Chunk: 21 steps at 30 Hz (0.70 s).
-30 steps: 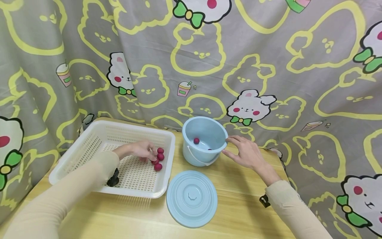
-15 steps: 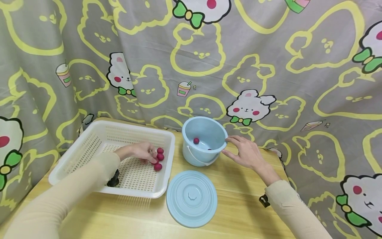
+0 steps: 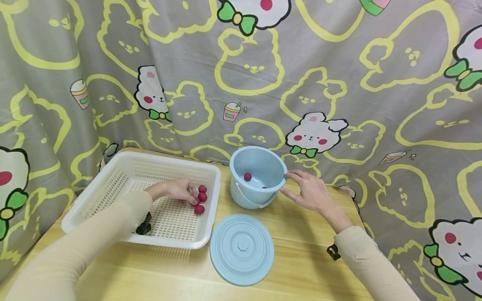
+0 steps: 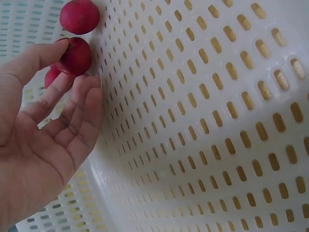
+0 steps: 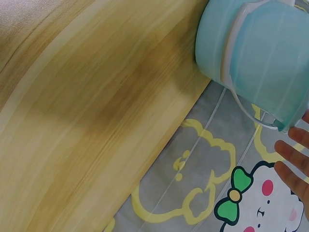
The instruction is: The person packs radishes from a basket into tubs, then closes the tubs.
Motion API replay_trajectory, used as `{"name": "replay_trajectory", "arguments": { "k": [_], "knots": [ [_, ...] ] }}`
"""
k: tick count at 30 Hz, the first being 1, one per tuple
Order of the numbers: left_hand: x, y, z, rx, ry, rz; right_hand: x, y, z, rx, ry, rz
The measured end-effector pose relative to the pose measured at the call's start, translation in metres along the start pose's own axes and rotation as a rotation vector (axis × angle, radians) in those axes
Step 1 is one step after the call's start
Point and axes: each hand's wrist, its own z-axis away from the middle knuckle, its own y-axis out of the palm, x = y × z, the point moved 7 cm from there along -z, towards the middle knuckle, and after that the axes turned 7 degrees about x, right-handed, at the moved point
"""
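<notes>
My left hand [image 3: 180, 191] is down inside a white plastic basket [image 3: 217, 179]. Its thumb and index finger pinch a small round red radish [image 4: 77, 57], while the other fingers bend loosely below it. Several more radishes [image 3: 199, 210] lie beside the fingertips along the basket's right wall. My right hand [image 3: 309, 193] touches the right side of a light blue bucket [image 3: 242, 196] at the rim, its fingers fairly straight. At the bucket's bottom lies a radish [image 3: 247, 177], and a second one is mostly hidden behind the near rim.
A round blue lid [image 3: 242, 267] lies flat on the wooden table [image 3: 169, 276], in front of the bucket and right of the basket. The bucket's white handle [image 3: 241, 193] hangs down its near side. A patterned curtain [image 3: 256, 104] stands behind the table.
The left hand has shifted only slightly at the radishes, its fingertips closing around one. The right hand, bucket and lid stay where they were.
</notes>
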Motion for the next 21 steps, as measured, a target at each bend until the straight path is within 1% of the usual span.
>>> {"name": "replay_trajectory", "arguments": {
  "k": [4, 10, 15, 18, 21],
  "knots": [
    [-0.004, -0.004, 0.006, -0.009, 0.018, -0.011, 0.0, 0.0, 0.0, -0.002, -0.002, 0.0],
    [-0.004, -0.011, 0.01, -0.015, 0.043, 0.041, 0.0, 0.0, 0.0, -0.004, -0.005, 0.005],
    [-0.004, -0.021, 0.015, -0.047, 0.063, 0.032, 0.0, 0.0, 0.0, -0.005, -0.005, 0.001],
    [-0.005, -0.026, 0.018, -0.057, 0.072, 0.073, 0.0, 0.001, -0.001, -0.002, -0.004, 0.001],
    [-0.005, -0.032, 0.021, -0.086, 0.084, 0.091, -0.001, 0.001, 0.0, -0.002, -0.002, 0.001]
  ]
}}
